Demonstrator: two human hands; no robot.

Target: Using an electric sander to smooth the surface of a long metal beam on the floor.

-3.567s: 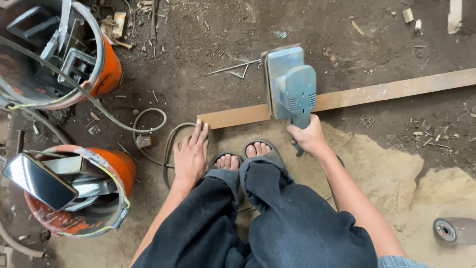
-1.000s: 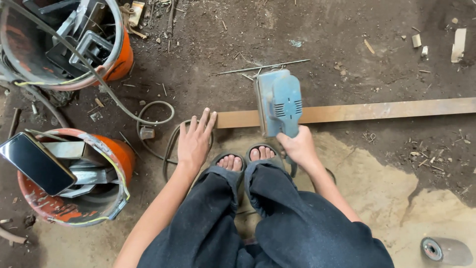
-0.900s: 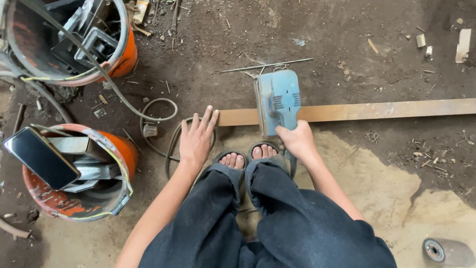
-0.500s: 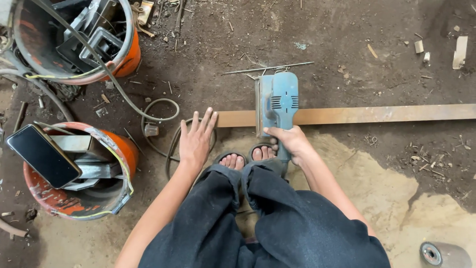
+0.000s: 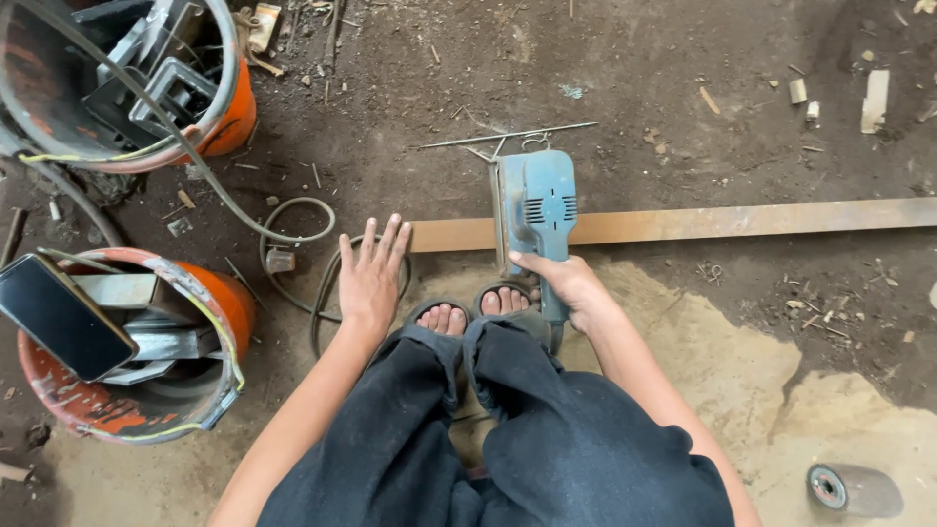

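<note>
I squat on a dirt floor with my sandalled feet just below a long rusty flat metal bar lying left to right. A blue power tool sits across the bar near its left end. My right hand grips the tool's handle at its near end. My left hand rests flat on the ground with fingers spread, just left of the bar's end and over a loop of cable.
Two orange buckets stand at the left, one at the top and one lower, both holding metal pieces. A dark phone lies on the lower bucket's rim. A thin wire piece lies beyond the tool. A grinding wheel sits bottom right.
The tool has shifted slightly leftward along the bar with my right hand holding it. My left hand stays flat on the ground beside the bar's end.
</note>
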